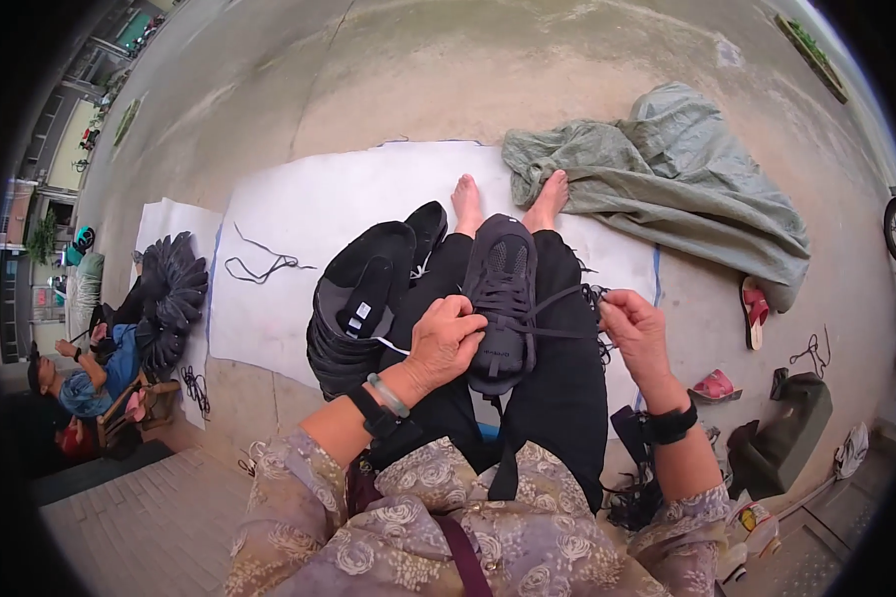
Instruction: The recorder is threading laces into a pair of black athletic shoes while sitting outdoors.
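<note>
A black lace-up sneaker [502, 308] lies across my lap, its toe pointing away from me. My left hand [446, 343] is closed at the shoe's left edge, thumb and fingers pinched beside the eyelets; whether a lace end is between them is hidden. Off to the right, my right hand [632, 333] pinches a black shoelace [558, 302], which stretches from the shoe's eyelets toward my fingertips. More dark lace dangles around that hand. Left of my thigh, several black shoes [353, 308] are stacked together, one with a white lace showing.
A white sheet [299, 214] covers the ground beneath my bare feet, with a loose dark lace [259, 264] on it. A grey-green cloth [667, 189] lies at the far right. Red slippers [755, 310] rest nearby. On the left, another person [100, 368] sits by fanned-out black shoes [174, 294].
</note>
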A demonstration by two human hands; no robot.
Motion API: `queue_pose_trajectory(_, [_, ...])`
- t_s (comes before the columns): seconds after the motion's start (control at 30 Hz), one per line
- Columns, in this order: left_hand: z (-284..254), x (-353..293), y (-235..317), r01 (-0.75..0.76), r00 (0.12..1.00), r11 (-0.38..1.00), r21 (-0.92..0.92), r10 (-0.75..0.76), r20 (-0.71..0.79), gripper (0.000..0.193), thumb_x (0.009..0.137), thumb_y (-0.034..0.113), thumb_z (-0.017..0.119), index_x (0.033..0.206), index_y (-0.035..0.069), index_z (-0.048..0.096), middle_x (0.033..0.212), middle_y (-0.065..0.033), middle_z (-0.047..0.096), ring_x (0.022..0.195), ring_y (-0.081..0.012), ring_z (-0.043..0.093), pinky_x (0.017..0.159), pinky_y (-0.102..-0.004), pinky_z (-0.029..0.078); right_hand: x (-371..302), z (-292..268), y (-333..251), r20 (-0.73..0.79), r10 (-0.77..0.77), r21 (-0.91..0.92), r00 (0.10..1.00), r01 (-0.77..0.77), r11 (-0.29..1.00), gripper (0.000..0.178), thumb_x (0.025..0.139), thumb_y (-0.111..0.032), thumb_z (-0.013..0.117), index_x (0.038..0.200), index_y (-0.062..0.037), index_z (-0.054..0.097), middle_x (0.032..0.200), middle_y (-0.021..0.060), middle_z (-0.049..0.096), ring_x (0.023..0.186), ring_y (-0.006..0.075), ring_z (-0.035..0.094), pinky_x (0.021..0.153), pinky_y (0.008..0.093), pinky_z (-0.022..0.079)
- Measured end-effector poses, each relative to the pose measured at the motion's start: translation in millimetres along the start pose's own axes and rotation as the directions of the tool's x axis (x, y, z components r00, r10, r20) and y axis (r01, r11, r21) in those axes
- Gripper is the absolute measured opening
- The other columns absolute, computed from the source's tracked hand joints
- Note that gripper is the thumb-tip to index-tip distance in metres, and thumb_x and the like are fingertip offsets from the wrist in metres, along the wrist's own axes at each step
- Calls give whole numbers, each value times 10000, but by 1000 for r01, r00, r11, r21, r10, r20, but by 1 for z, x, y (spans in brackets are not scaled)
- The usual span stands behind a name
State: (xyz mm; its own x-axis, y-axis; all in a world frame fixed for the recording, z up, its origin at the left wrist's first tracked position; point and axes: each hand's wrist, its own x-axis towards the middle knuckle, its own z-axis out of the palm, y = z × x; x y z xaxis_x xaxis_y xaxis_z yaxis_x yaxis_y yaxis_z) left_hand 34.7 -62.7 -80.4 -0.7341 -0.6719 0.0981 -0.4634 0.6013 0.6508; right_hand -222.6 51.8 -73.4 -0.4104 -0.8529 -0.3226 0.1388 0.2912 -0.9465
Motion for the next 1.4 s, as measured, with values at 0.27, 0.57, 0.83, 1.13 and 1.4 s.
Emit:
queue_pose_trajectory(0.27, [5,-1,-1,19,1000,1000,18,-19,-15,206,668,82,679,871,73,645,1026,-98,527,853,-268,523,743,-364,438,-15,82,21,378,-456,-659,806,580,479,152,669,-85,662,813,-81,613,995,75,530,1049,277,476,821,393,373])
queue_pose_trajectory(0.57, [12,2,-6,-36,999,999,-21,36,-19,249,655,92,697,871,55,578,1140,-141,494,1059,-328,475,869,-402,383,-3,87,38,319,-507,-663,801,571,485,93,674,-48,621,756,-41,576,1070,125,509,1128,340,439,883,441,357])
queue_pose_trajectory(0.83, [17,4,-9,30,1000,992,-120,-29,8,242,664,65,706,807,44,512,1173,-156,464,1073,-348,462,899,-413,393,0,93,36,324,-518,-661,792,581,474,72,671,-31,596,732,-30,559,1113,137,501,1158,364,413,920,475,333])
queue_pose_trajectory(1.13, [15,5,-11,50,998,990,-135,-44,48,245,665,61,706,800,45,502,1179,-156,462,1089,-356,455,903,-402,396,0,97,43,304,-527,-674,793,570,470,99,681,-13,570,775,-25,542,1130,118,497,1169,338,410,946,471,314])
queue_pose_trajectory(1.4, [13,6,-14,35,997,992,-125,-27,72,250,666,67,704,818,51,506,1210,-166,452,1112,-364,442,924,-410,385,0,95,46,300,-459,-660,836,530,533,93,703,-9,565,793,-18,546,1160,106,479,1172,331,410,946,463,314])
